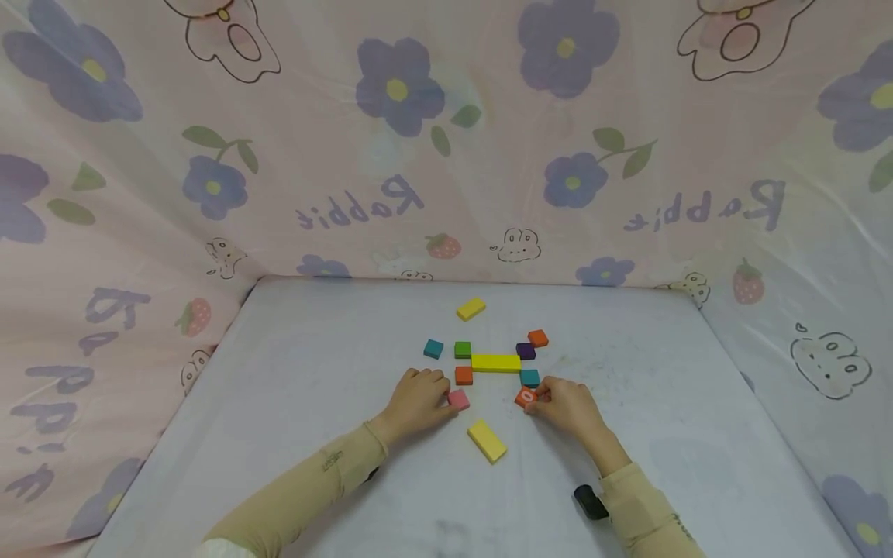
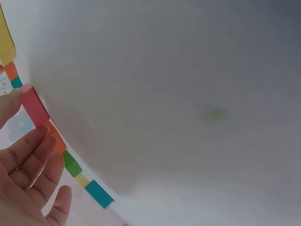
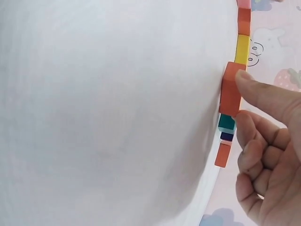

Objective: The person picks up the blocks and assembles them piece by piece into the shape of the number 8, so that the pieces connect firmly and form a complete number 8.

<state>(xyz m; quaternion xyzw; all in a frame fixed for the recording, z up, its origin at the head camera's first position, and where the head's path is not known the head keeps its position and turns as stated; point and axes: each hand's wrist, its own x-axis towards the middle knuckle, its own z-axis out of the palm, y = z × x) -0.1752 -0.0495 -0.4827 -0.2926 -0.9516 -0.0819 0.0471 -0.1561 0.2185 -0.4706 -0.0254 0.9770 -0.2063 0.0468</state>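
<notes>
My left hand [image 1: 417, 403] pinches a pink block [image 1: 458, 400] between thumb and fingertips on the white table. In the left wrist view that pink block [image 2: 35, 107] lies between the thumb and the forefinger. On the other side, my right hand [image 1: 568, 407] grips an orange block [image 1: 525, 397] with a white 0 on its top. Between and beyond the hands lies a long yellow block [image 1: 496, 363]. Green [image 1: 463, 350] and orange [image 1: 463, 376] blocks are at its left end, purple [image 1: 526, 352] and teal [image 1: 530, 378] ones at its right.
Left of the green block is a loose teal block [image 1: 433, 349]. Another orange block [image 1: 538, 338] lies beyond the purple one. One yellow block [image 1: 471, 309] is farther back, another [image 1: 487, 442] nearer. Patterned cloth [image 1: 488, 163] surrounds the table [image 1: 335, 333].
</notes>
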